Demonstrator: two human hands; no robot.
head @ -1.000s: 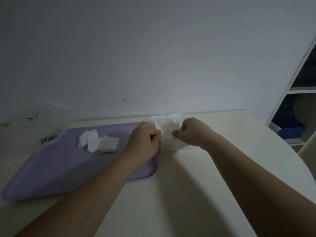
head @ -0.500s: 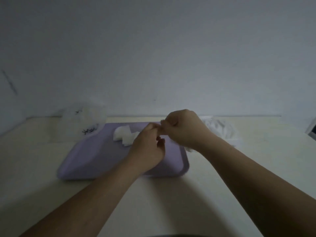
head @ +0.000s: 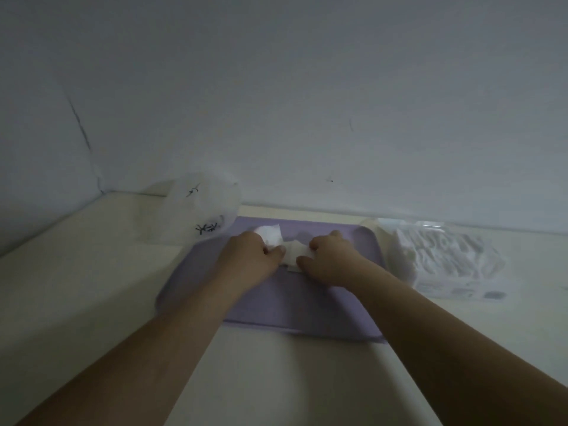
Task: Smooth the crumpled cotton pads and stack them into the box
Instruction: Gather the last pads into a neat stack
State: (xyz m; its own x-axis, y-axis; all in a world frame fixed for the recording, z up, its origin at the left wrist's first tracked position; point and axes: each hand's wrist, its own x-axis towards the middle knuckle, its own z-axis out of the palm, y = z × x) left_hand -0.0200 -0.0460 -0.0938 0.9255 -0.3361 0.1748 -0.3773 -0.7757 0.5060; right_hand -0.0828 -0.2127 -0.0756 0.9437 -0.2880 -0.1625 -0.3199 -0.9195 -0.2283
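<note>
A white cotton pad (head: 294, 253) lies on the purple tray (head: 307, 302). My left hand (head: 252, 259) and my right hand (head: 330, 261) both rest on the tray and pinch this pad at its two ends. Another crumpled white pad (head: 271, 235) sits just behind my left hand, partly hidden by it. To the right of the tray stands the clear plastic box (head: 442, 259) with white pads inside.
A translucent plastic bag (head: 199, 216) with dark markings lies at the tray's far left corner, against the wall. The pale table (head: 76, 287) runs into a wall corner on the left. The wall stands close behind the tray and box.
Both hands came away from the box and moved left over the tray, then lowered onto it, now holding a pad between them. The view turned left as well.
</note>
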